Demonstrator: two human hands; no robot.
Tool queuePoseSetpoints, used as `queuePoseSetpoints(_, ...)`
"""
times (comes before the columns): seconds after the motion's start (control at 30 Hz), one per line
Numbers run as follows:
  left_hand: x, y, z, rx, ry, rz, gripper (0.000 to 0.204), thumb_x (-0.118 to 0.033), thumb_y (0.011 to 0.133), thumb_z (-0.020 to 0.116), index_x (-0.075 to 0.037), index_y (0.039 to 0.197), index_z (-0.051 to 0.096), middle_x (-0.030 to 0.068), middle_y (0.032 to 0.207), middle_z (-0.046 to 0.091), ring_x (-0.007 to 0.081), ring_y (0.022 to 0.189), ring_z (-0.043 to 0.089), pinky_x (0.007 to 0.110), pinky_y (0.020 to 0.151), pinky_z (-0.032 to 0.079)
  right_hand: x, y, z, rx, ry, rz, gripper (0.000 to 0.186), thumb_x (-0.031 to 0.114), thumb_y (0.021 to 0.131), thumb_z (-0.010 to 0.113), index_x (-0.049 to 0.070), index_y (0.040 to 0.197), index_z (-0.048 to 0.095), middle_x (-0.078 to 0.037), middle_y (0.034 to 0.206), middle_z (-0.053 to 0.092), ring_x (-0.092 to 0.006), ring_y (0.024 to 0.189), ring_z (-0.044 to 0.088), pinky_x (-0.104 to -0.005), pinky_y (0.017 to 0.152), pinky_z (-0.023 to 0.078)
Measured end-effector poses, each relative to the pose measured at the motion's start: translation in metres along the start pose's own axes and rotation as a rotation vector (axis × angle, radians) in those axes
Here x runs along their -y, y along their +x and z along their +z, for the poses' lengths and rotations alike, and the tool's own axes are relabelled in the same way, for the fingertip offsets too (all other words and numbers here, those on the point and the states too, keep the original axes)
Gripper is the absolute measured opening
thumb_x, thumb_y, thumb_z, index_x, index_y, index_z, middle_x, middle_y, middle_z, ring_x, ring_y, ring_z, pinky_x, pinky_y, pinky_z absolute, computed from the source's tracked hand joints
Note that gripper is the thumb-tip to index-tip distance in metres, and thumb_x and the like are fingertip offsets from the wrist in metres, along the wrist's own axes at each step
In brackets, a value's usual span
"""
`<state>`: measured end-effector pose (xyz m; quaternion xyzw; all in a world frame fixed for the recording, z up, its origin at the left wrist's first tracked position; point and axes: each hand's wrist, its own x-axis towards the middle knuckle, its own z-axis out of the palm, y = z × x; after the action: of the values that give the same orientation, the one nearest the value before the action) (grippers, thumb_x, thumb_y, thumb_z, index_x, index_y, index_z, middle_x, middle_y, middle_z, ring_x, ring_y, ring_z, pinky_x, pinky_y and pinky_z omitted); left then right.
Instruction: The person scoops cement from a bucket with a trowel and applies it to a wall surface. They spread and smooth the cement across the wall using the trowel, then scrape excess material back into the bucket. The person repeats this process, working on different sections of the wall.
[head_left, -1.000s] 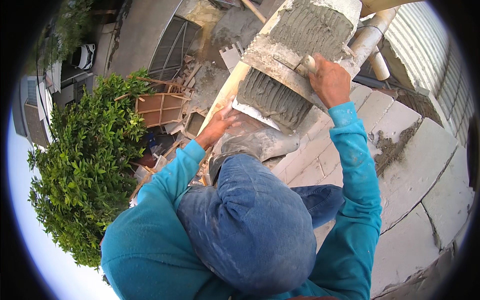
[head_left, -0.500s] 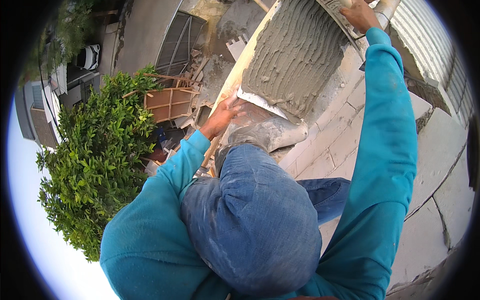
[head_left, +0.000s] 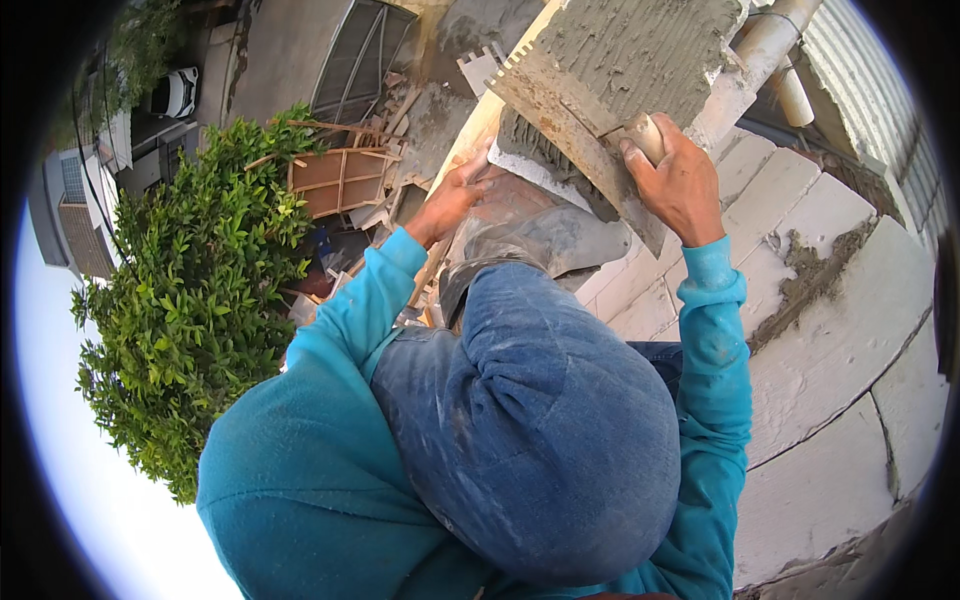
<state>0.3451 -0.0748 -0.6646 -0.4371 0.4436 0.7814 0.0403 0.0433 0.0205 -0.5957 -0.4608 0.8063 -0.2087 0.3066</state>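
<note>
My right hand (head_left: 670,185) is closed round the pale cylindrical handle of a wide notched steel trowel (head_left: 545,95), laid across a bed of ridged grey mortar (head_left: 640,50) on a white-edged block (head_left: 535,170). My left hand (head_left: 455,200) touches the pale wooden board (head_left: 434,260) along the block's left side, at the block's near end, with fingers stretched forward and slightly apart. Below that end is my grey, dusty boot (head_left: 590,240). My jeans-clad leg (head_left: 530,420) fills the lower middle.
White block masonry (head_left: 830,340) with grey mortar smears spans the right, beside pipes (head_left: 785,85) and corrugated sheeting (head_left: 860,90). Far below at left are a leafy tree (head_left: 190,280), a wooden-framed panel (head_left: 335,180), scattered timber, a metal gate (head_left: 355,60) and a parked white car (head_left: 178,92).
The trowel swept to the upper right half a second ago and is now back down and left, across the mortar. My left hand stays at the board beside the block's near end.
</note>
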Motion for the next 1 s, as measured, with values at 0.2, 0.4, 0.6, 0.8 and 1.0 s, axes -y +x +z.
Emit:
queuePoseSetpoints(0.2,-0.008,0.001,0.009,-0.047,-0.085,-0.036,0.069,0.006,0.09,0.038,-0.005,0.155,0.017,0.0133,0.156,0.028,0.0289,0.14,0.036,0.042,0.113,0.037,-0.018,-0.009,-0.013,0.131,0.231,-0.222,0.04,0.02,0.08,0.07,0.005,0.115,0.058,-0.02,0.086,0.068,-0.0409,0.078,0.065,-0.0452,0.072,0.051)
queuePoseSetpoints(0.4,-0.007,-0.002,0.003,-0.009,-0.014,-0.063,0.065,0.004,0.094,0.04,0.0,0.153,0.015,0.015,0.154,0.03,0.027,0.139,0.037,0.041,0.112,0.039,0.009,-0.05,0.036,0.352,-0.016,-0.271,0.041,0.018,0.076,0.075,0.012,0.107,0.049,-0.015,0.079,0.067,-0.0387,0.077,0.065,-0.0481,0.064,0.051)
queuePoseSetpoints(0.6,-0.003,-0.002,0.011,-0.088,-0.112,-0.036,0.065,0.003,0.095,0.039,-0.003,0.154,0.014,0.0139,0.156,0.027,0.0263,0.141,0.035,0.042,0.113,0.039,0.008,-0.014,0.032,0.215,-0.197,-0.221,0.038,0.019,0.078,0.074,0.011,0.104,0.048,-0.013,0.08,0.068,-0.0366,0.077,0.067,-0.0484,0.062,0.052)
queuePoseSetpoints(0.8,-0.006,-0.005,0.008,-0.048,-0.092,-0.044,0.065,0.002,0.095,0.039,-0.005,0.155,0.015,0.0122,0.157,0.026,0.0258,0.141,0.034,0.042,0.113,0.039,-0.007,0.091,-0.009,-0.019,-0.298,-0.242,0.033,0.021,0.081,0.069,0.01,0.11,0.056,-0.019,0.091,0.069,-0.0389,0.085,0.067,-0.0487,0.074,0.054)
queuePoseSetpoints(1.0,-0.004,0.0,0.011,-0.06,-0.067,-0.007,0.063,-0.005,0.097,0.046,-0.004,0.154,0.018,0.0125,0.156,0.029,0.027,0.141,0.035,0.043,0.112,0.04,-0.062,0.181,-0.049,-0.175,-0.412,-0.174,0.049,0.032,0.086,0.065,0.008,0.128,0.057,-0.021,0.122,0.062,-0.0349,0.113,0.059,-0.0451,0.096,0.047)
